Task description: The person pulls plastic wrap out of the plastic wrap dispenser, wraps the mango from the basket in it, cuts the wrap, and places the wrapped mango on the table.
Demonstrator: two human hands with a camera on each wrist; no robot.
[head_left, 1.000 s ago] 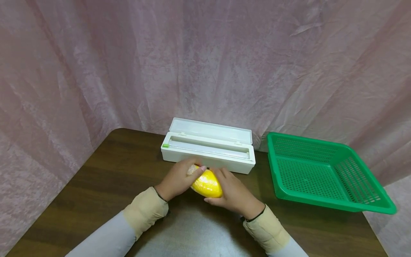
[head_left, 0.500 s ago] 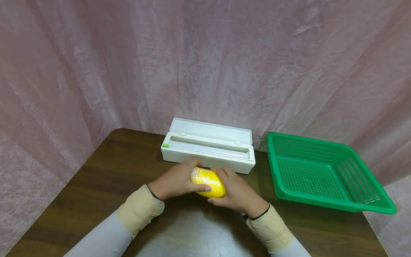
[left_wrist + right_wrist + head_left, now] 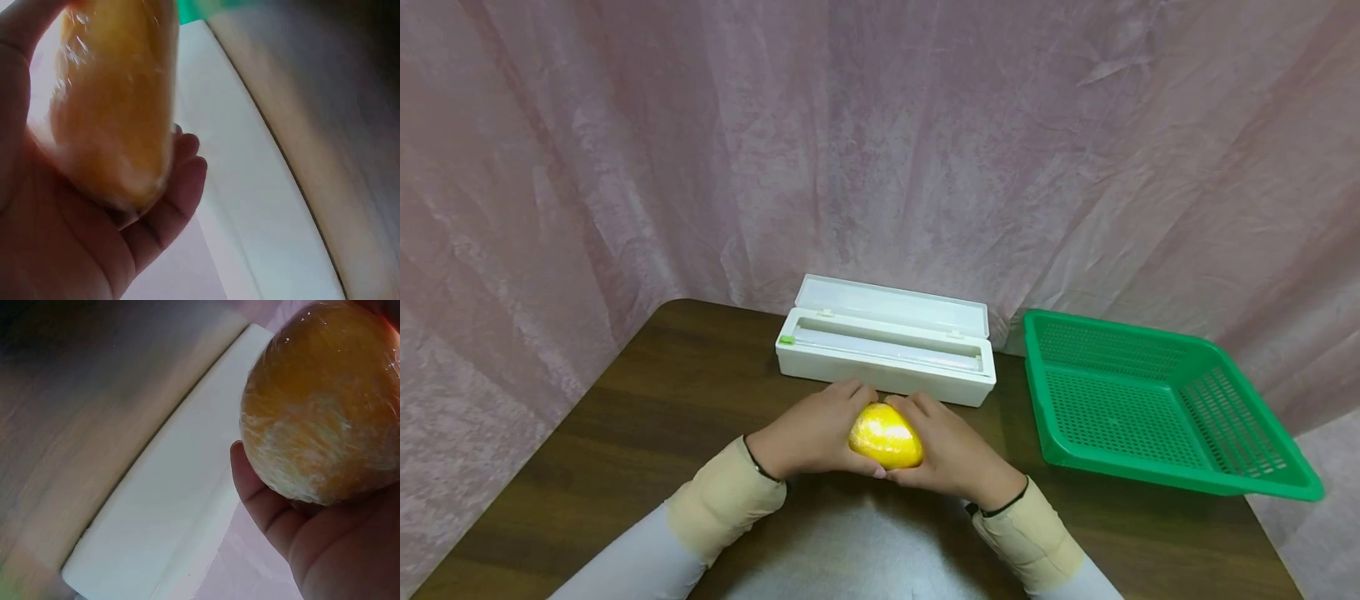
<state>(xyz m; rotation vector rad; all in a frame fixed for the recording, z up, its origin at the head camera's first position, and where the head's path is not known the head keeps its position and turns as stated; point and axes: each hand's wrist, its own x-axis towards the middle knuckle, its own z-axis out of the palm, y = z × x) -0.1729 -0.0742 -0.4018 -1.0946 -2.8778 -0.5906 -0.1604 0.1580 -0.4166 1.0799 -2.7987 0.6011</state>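
Both hands hold a rounded yellow fruit (image 3: 886,437) wrapped in clear cling film, raised in front of a white cling film dispenser (image 3: 887,379). My left hand (image 3: 820,429) grips its left side, the thumb along the near lower edge. On the opposite side my right hand (image 3: 951,446) curls round it, and the two thumb tips meet below it. In the left wrist view the fruit (image 3: 119,106) sits against the palm, film shining on its skin. The right wrist view shows bunched, wrinkled film over the fruit (image 3: 325,412).
The dispenser's lid (image 3: 891,306) stands raised behind it, with a roll (image 3: 887,345) inside and a green slider (image 3: 787,340) at its left end. A green plastic basket (image 3: 1120,417) stands on the right of the brown wooden table (image 3: 625,450). A pink curtain (image 3: 880,150) hangs behind.
My left thumb has moved from across the fruit's top down to its near edge, and the left hand has shifted along it. The fruit has turned between the hands; the right hand keeps its grip.
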